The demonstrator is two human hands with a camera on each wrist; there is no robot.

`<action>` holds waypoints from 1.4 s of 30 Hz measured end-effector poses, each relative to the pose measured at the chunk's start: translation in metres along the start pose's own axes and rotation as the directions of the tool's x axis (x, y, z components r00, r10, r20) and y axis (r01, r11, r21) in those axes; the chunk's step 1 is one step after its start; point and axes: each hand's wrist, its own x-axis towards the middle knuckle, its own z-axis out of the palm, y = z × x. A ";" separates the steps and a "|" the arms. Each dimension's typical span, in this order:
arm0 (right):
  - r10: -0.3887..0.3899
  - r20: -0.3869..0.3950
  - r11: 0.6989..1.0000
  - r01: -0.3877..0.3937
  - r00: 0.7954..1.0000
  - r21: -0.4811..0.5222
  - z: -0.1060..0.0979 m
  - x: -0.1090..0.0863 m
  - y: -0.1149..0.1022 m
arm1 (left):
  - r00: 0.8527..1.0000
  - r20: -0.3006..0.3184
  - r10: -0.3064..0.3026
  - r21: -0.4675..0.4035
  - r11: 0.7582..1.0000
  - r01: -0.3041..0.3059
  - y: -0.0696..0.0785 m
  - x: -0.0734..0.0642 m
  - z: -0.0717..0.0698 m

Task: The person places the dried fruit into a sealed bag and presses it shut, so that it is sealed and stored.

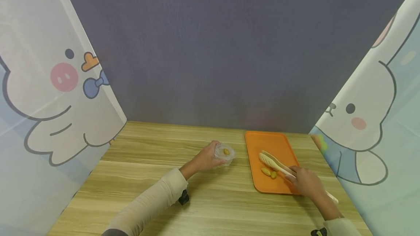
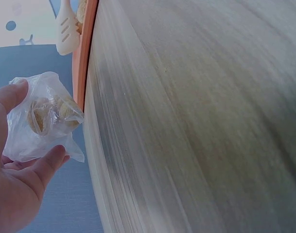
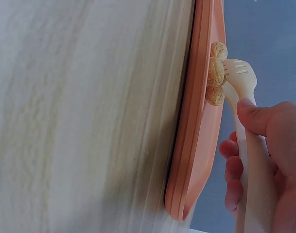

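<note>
My left hand grips a clear plastic bag above the table, thumb on one side and fingers on the other. Wrinkled tan walnuts show through the plastic in the left wrist view. Over the orange tray, my right hand holds a pair of cream tongs by the handles. Several walnuts lie together on the tray, close by the slotted tong heads. From the right wrist view I cannot tell whether the tongs pinch one.
The wood-grain table stretches left of the tray and toward me. A dark grey panel stands along the back edge. Cartoon-printed sheets rise at both sides, the right one near the tray.
</note>
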 end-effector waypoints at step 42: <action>-0.020 -0.076 1.000 0.018 0.997 -0.017 -0.009 0.007 -0.012 | 1.000 0.009 0.021 0.038 0.999 -0.022 0.000 0.001 0.001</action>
